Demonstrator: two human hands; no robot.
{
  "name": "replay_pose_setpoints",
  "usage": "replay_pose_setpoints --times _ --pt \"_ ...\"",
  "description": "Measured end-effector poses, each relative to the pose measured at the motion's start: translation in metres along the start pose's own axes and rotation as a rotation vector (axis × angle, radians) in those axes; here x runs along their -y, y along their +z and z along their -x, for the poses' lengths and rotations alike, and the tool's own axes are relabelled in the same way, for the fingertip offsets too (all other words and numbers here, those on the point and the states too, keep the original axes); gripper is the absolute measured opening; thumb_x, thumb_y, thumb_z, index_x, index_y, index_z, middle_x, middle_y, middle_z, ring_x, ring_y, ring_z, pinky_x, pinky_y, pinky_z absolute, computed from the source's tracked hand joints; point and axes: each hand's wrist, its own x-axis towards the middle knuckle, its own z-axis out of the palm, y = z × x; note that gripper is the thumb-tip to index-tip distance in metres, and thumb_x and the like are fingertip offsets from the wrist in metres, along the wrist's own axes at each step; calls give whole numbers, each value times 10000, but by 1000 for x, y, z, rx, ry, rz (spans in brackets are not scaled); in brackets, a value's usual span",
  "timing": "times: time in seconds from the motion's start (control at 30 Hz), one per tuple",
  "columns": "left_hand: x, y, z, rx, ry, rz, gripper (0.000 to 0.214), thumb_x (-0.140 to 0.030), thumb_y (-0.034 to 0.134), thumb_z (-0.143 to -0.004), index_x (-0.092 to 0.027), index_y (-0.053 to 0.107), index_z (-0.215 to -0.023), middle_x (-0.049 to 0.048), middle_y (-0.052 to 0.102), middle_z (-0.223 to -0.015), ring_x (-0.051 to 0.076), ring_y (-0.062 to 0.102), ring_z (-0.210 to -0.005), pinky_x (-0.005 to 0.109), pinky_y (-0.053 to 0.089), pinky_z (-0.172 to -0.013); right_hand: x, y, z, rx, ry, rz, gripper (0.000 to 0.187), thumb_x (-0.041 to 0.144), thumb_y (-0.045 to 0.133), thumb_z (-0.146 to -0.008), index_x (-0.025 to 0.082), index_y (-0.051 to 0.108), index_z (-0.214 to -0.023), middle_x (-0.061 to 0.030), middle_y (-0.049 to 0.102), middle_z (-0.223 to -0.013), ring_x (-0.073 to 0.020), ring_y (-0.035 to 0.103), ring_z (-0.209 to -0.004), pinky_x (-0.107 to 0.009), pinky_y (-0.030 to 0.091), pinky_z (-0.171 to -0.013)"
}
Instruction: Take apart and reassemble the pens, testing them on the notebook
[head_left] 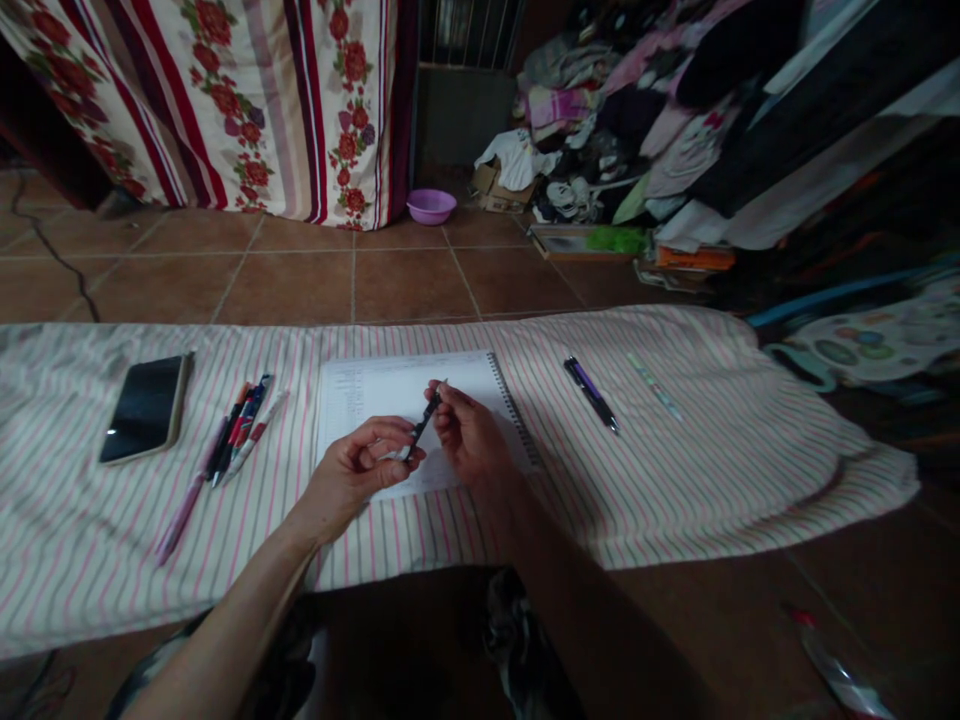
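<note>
Both my hands hold one dark pen above an open spiral notebook. My left hand pinches the pen's lower end, fingers curled. My right hand grips its upper end with closed fingers. The notebook lies on a striped cloth spread over the tiled floor.
A black phone and a bunch of several pens lie left of the notebook, with a pink pen nearer me. A dark purple pen and a pale pen lie to the right. A purple bowl and piled clothes sit beyond.
</note>
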Motion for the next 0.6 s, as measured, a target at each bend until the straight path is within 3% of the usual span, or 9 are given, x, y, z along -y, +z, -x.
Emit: replay_pose_setpoints --times 0.4,0.47,0.6 --pt "-6 -10 5 102 -123 -7 328 -188 758 -632 -212 653 -941 28 592 -1084 157 629 -872 285 479 -810 2 -3 -1 50 -11 -10 45 112 643 -705 122 667 -742 -10 667 -668 4 470 -436 -60 408 -402" --pt "-6 -13 6 124 -186 -33 354 -209 710 -701 -202 610 -1041 42 663 -940 155 633 -878 286 459 -834 2 -3 -1 54 -30 33 87 141 654 -699 133 667 -784 -8 673 -691 0 474 -447 -68 412 -409" --pt "-4 -17 9 83 -219 -87 319 -235 646 -771 -178 574 -1077 57 700 -901 142 641 -878 299 422 -891 -4 -4 1 55 -166 229 278 244 666 -700 157 621 -961 -13 690 -770 -24 481 -473 -116 422 -422"
